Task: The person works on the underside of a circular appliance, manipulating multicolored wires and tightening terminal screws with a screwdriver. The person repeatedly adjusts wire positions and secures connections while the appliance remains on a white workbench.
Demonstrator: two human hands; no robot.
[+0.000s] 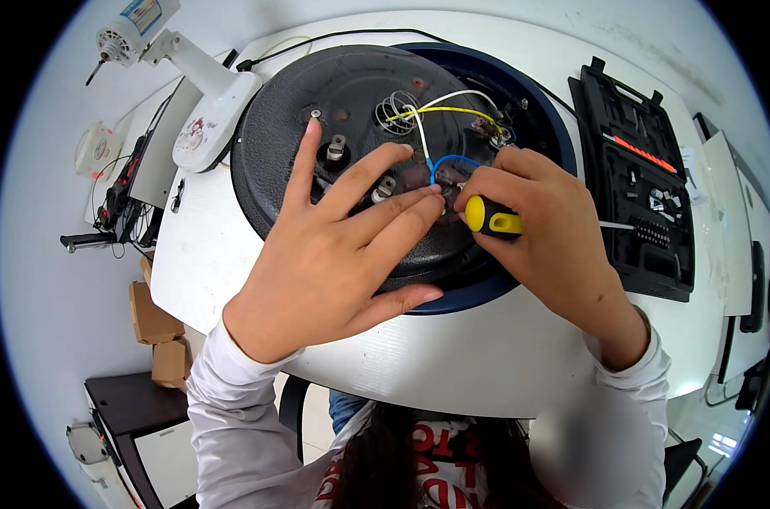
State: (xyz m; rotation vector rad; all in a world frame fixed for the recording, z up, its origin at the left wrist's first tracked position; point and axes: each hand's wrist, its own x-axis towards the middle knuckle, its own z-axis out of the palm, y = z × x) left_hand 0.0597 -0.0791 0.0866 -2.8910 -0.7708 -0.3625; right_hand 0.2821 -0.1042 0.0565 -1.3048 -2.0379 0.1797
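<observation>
A black, round metal appliance part (275,102) rests upside down, partly over a dark blue round shell (487,299). My left hand (309,263) lies spread over the black part, its index fingertip near a small screw and its other fingertips by the end of a blue wire (454,159). Gripped in my right hand (563,233) is a yellow-and-black screwdriver (477,212), its shaft pointing right, away from the part. My right thumb and forefinger meet close to the blue wire's end; what they pinch is hidden. White (422,136) and yellow (453,109) wires pass by a coil spring (383,114).
At the right lies an opened black tool case (601,161) with bits and an orange-red strip (644,154). A white stand with a motor-like head (211,76) is at the far left of the white table (385,365). Cardboard boxes (152,314) sit lower left.
</observation>
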